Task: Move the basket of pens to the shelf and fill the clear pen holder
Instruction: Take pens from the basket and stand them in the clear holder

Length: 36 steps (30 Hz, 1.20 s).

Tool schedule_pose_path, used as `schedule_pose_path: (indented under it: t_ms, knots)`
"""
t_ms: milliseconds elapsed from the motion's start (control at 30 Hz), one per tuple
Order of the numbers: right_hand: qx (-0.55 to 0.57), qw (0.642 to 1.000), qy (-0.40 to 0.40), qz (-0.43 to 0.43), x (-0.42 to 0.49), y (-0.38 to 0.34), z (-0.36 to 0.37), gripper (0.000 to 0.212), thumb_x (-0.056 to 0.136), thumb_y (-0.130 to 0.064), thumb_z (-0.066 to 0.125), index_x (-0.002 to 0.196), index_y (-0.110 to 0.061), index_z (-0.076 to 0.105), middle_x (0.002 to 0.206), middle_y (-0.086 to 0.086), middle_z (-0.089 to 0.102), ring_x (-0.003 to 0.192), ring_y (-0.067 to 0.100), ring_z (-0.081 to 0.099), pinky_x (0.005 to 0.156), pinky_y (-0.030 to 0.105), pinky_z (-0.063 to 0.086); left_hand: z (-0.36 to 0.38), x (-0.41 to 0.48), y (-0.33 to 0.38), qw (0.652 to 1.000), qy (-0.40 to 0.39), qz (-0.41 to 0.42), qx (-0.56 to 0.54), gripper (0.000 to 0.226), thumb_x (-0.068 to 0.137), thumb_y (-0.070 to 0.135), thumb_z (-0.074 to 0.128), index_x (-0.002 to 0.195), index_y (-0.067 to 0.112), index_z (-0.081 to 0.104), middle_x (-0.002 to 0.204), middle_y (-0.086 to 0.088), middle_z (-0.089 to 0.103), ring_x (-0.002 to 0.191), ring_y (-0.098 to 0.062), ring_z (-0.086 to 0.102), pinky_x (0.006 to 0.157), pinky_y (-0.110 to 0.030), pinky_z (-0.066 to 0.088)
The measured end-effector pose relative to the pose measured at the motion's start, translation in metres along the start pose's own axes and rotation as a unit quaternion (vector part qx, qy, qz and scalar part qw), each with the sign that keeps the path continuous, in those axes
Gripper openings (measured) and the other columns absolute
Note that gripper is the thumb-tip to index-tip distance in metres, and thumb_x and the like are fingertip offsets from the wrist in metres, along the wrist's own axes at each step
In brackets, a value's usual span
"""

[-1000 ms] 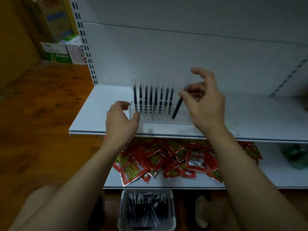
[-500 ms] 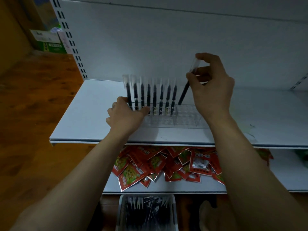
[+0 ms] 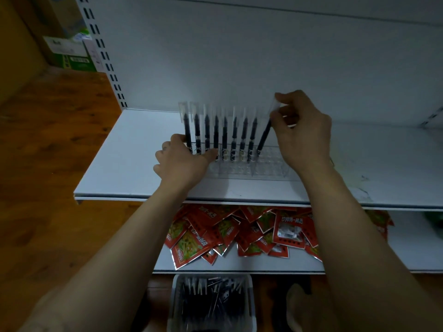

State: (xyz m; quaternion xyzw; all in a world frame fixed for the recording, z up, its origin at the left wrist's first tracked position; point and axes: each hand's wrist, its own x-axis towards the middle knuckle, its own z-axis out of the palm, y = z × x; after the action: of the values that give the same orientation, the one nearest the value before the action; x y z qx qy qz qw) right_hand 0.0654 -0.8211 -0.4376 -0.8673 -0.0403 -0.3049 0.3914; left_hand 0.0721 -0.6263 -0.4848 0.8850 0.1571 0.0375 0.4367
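A clear pen holder [image 3: 266, 167] stands on the white upper shelf [image 3: 124, 168]. Several black pens in clear sleeves [image 3: 225, 135] stand upright in its back row. My left hand [image 3: 182, 161] grips the holder's left end. My right hand [image 3: 302, 130] pinches the top of one more black pen [image 3: 263, 137], which leans left with its tip in the holder, just right of the row. On the floor at the bottom sits the white basket [image 3: 249, 305], with several loose pens inside.
Red snack packets [image 3: 239, 233] lie heaped on the lower shelf. A slotted shelf upright [image 3: 105, 56] rises at the left, with cardboard boxes [image 3: 69, 51] behind it on the wooden floor. A foot [image 3: 302, 305] is beside the basket.
My right hand has lowered the pen so its tip now meets the holder beside the row. My left hand stays on the holder's left end. The camera has come closer.
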Motion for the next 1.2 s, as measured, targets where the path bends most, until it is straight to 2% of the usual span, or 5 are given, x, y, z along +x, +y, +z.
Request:
schedule_pose_path:
  t_ms: [200,433,667,867,1200]
  knots:
    - [-0.066,0.993,-0.093,-0.021,-0.009,-0.004,-0.018,0.034,0.098,-0.013,0.046,0.128,-0.026,0.057,0.088,0.007,0.067,0.08,0.024,0.065,0.076,0.042,0.056,-0.002,-0.003,0.0,1.0,0.0,0.01,0.015,0.075,0.077,0.057,0.069,0.136,0.018,0.043,0.139,-0.008,0.045,0.131,-0.03,0.035,0.103,-0.048,0.031]
    - [-0.09,0.976,-0.192,0.043,-0.04,-0.017,-0.029,0.07,0.097,-0.022,0.053,0.147,-0.051,0.014,0.125,-0.004,0.056,0.09,0.008,0.056,0.084,0.025,0.044,-0.012,-0.029,-0.004,0.999,0.046,0.024,0.012,0.082,0.079,0.056,0.069,0.143,0.019,0.035,0.146,-0.01,0.037,0.135,-0.03,0.031,0.106,-0.047,0.028]
    - [-0.061,0.976,-0.203,0.042,-0.084,-0.036,-0.026,0.044,0.096,-0.022,0.054,0.139,-0.028,0.048,0.102,-0.009,0.058,0.079,0.001,0.055,0.077,0.027,0.049,-0.034,-0.076,-0.031,0.994,0.071,0.085,-0.018,0.051,0.081,0.05,0.069,0.12,0.02,0.052,0.122,-0.003,0.05,0.121,-0.024,0.041,0.1,-0.045,0.039]
    - [-0.08,0.935,-0.339,0.072,-0.129,-0.04,0.002,0.026,0.092,-0.028,0.059,0.117,-0.028,0.065,0.101,-0.002,0.068,0.093,0.017,0.062,0.085,0.033,0.052,-0.028,-0.116,-0.062,0.991,-0.067,0.116,0.004,0.019,0.082,0.041,0.071,0.088,0.026,0.06,0.082,0.011,0.064,0.079,-0.008,0.062,0.072,-0.032,0.052]
    - [-0.079,0.808,-0.528,0.249,-0.257,0.034,0.064,0.022,0.092,-0.022,0.059,0.111,-0.015,0.068,0.109,0.008,0.067,0.084,0.02,0.062,0.072,0.028,0.05,0.016,-0.126,-0.164,0.948,-0.244,-0.025,0.202,0.032,0.082,0.045,0.066,0.102,0.022,0.059,0.103,-0.002,0.066,0.097,-0.027,0.062,0.084,-0.035,0.051]
